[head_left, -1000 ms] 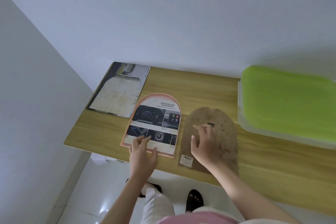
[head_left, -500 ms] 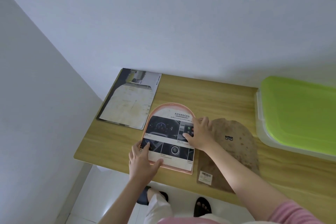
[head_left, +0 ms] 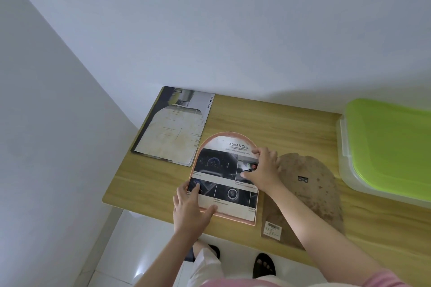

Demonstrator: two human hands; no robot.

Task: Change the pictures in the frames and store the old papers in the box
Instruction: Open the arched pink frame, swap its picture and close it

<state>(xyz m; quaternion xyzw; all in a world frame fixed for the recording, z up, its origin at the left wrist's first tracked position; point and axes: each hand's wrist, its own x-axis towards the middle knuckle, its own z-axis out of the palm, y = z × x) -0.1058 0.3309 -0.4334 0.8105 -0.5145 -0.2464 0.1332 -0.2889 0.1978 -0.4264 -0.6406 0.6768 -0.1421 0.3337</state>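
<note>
L hand (head_left: 190, 208) flat on paper (head_left: 225, 179) lower-left corner, fingers spread. R hand (head_left: 262, 170) pinches paper's right edge. Paper lies in arched frame (head_left: 253, 223) on desk (head_left: 279, 121). Backing (head_left: 310, 193) beside frame; box (head_left: 384, 149) far right.

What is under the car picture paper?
The car picture paper lies in the pink arched frame, whose rim shows around it. Both hands, left hand and right hand, rest on it. Anything beneath the paper is hidden.
</note>
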